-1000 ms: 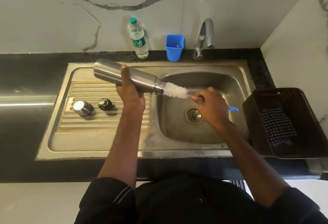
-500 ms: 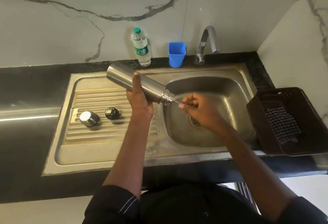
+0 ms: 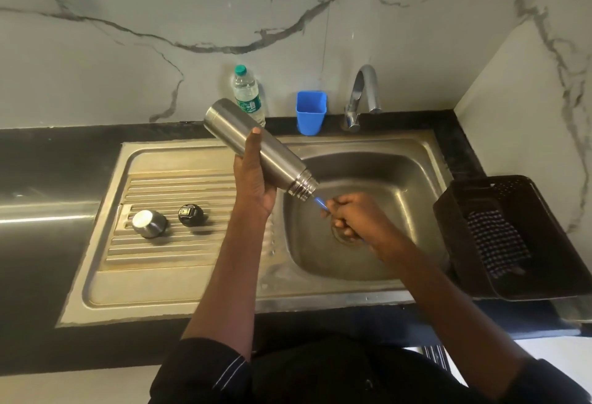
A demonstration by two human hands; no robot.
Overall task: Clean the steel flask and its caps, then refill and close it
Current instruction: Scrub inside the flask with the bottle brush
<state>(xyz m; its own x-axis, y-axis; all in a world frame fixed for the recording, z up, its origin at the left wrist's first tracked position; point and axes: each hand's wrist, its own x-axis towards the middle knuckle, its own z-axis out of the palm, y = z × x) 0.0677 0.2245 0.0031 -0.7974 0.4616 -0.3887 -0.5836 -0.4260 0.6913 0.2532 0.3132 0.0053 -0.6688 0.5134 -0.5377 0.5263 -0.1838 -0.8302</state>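
Two caps sat loose on the ribbed drainboard of the steel sink (image 3: pixel 105 291), well apart from my hands: the domed steel outer cap (image 3: pixel 149 223) to the left, the round black inner stopper (image 3: pixel 190 215) just beside it on the right. Neither was weighted or braced. Risk noted: a careless elbow or a splash could roll either one down the ribs toward the basin.

My left hand (image 3: pixel 254 184) was wrapped round the middle of the tall brushed-steel flask (image 3: pixel 256 144), thumb up along its side. The flask hung tilted, base high toward the wall, threaded mouth low over the basin. Wet steel was likely slick; a slack grip would have let it slide mouth-first into the sink.

My right hand (image 3: pixel 354 219) was clenched on the blue plastic handle of the bottle brush (image 3: pixel 320 203), close under the flask's mouth. The bristle head was out of sight, presumably deep inside the flask, though I could not confirm it. Hard thrusts could jam the bristles or knock the flask from my left hand.

Behind stood a clear plastic water bottle with a green cap (image 3: pixel 246 93), a blue square plastic cup (image 3: pixel 310 112) and the curved chrome tap (image 3: pixel 363 96); none near enough to be struck.
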